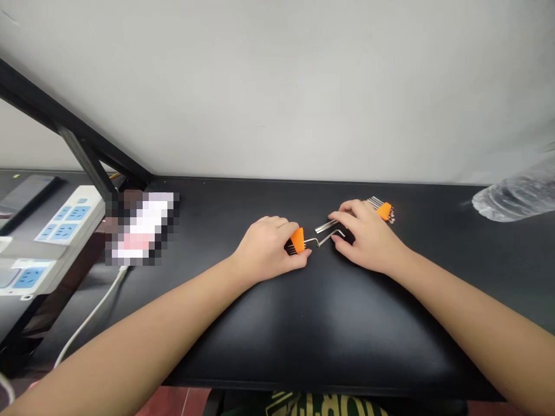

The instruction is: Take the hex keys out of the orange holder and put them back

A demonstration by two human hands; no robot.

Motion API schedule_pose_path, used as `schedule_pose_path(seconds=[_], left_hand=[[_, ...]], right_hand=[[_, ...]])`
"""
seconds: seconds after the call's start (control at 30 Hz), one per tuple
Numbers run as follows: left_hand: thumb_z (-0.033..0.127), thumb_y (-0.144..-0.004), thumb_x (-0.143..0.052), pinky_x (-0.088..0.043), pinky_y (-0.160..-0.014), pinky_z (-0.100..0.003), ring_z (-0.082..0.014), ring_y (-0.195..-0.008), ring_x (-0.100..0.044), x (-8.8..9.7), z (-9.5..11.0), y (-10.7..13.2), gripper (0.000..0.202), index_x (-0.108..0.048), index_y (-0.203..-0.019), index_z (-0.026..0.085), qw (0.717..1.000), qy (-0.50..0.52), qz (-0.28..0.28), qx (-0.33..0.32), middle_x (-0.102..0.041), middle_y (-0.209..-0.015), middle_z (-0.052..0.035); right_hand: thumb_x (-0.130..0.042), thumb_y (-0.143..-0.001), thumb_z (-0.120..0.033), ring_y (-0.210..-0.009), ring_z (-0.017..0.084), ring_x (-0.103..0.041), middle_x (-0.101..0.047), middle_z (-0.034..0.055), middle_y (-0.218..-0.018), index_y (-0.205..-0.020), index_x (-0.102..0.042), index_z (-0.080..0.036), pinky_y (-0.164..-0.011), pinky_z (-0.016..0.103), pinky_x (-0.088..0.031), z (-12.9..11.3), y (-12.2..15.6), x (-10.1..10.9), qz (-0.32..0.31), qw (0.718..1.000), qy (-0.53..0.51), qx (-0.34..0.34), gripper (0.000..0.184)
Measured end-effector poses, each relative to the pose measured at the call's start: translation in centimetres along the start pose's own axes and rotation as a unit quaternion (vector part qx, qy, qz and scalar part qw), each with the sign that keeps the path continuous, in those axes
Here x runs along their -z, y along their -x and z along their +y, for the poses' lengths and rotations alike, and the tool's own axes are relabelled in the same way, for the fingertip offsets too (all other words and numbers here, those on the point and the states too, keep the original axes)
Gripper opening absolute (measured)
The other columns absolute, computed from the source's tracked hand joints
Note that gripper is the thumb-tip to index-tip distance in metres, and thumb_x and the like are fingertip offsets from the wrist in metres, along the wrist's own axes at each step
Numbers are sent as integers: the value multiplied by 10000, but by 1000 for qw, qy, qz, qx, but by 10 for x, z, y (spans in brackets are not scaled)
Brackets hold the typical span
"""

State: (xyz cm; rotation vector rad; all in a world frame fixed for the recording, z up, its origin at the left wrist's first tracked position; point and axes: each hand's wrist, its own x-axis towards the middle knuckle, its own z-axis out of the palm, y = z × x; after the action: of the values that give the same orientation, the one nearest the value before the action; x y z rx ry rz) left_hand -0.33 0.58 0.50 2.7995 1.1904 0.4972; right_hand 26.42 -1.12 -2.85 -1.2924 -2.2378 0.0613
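Note:
Hex keys lie around both of my hands on the black table. My left hand is closed around an orange hex key holder, with several thin keys in its slots. A bent hex key reaches out from that holder toward the right. My right hand rests over loose metal keys, thumb and index finger apart. One straight metal piece runs under its index finger, and an L-shaped hex key lies by its thumb tip. Beyond the right hand, a second orange holder with several keys is partly hidden.
A plastic bottle lies at the right by the pale wall. To the left, a phone with a blurred screen has a white cable plugged in. A white power strip sits beyond a black metal frame.

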Motion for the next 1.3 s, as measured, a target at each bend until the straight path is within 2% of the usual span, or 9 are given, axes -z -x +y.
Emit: schedule_pose_path(seconds=[0.2,0.47,0.53,0.7,0.77,0.9,1.1,1.17,1.3], left_hand=[[469,-832,-714,-462,-703,-320,-159,-673,-571,-2,-3,0,272,-659,-859,205,1000,16,22,1,-614,-709,12],[498,-849,-701,-463,-705,-328,-161,-672,-568,-3,1,0,309,-668,-885,193,999,0,23,-25,-618,-704,5],[505,-857,-697,-462,-708,-328,-164,-679,-580,-4,2,1,321,-674,-912,190,999,-6,29,-37,-633,-716,-3],[551,-890,-692,-473,-730,-333,-170,-694,-606,-7,2,2,366,-676,-927,188,997,-9,37,-65,-659,-735,-14],[578,-904,-687,-476,-733,-334,-169,-694,-609,-7,1,2,397,-678,-953,184,997,-6,41,-71,-665,-737,-15],[619,-913,-680,-484,-733,-329,-155,-663,-596,-6,1,1,440,-673,-983,185,995,21,62,-73,-656,-710,-1],[520,-894,-746,-491,-728,-296,-133,-671,-611,-4,7,0,350,-657,-1017,205,987,83,112,-85,-691,-754,8],[522,-896,-748,-491,-721,-295,-131,-667,-607,-5,9,0,361,-649,-1035,203,983,90,127,-96,-701,-770,4],[568,-900,-738,-487,-717,-297,-129,-646,-589,-7,9,0,401,-636,-1034,204,982,91,129,-108,-677,-741,11]], right_hand=[[-554,-827,-18,-908,252,-536,-626,104,-1008,-982,-704,-175,-851,420,-515,11,-7,-20,21,999,-36,-25,266],[-580,-832,-74,-977,269,-585,-648,119,-1091,-1054,-645,-188,-884,446,-510,-10,-2,-6,84,992,-95,18,257],[-574,-901,-126,-930,226,-619,-671,94,-1068,-1085,-628,-207,-832,384,-528,-22,0,0,36,981,-185,44,209],[-527,-1002,-220,-774,166,-651,-733,48,-946,-1048,-665,-227,-736,319,-530,-37,3,3,-69,960,-272,-2,146],[-561,-993,-240,-739,159,-670,-743,34,-911,-1047,-677,-225,-717,314,-545,-36,3,2,-75,941,-324,-56,129],[-645,-974,-329,-691,148,-689,-728,19,-841,-1058,-691,-208,-672,297,-574,-31,1,1,-100,867,-454,-179,153],[-715,-937,-464,-659,173,-715,-728,26,-722,-1021,-719,-182,-631,309,-601,-39,-2,3,-154,748,-604,-228,295],[-727,-926,-475,-626,163,-703,-722,21,-699,-973,-725,-178,-618,298,-594,-44,-3,5,-173,735,-610,-239,301],[-648,-985,-459,-553,114,-622,-670,2,-638,-823,-704,-174,-566,241,-524,-48,-1,9,-223,762,-568,-219,333]])
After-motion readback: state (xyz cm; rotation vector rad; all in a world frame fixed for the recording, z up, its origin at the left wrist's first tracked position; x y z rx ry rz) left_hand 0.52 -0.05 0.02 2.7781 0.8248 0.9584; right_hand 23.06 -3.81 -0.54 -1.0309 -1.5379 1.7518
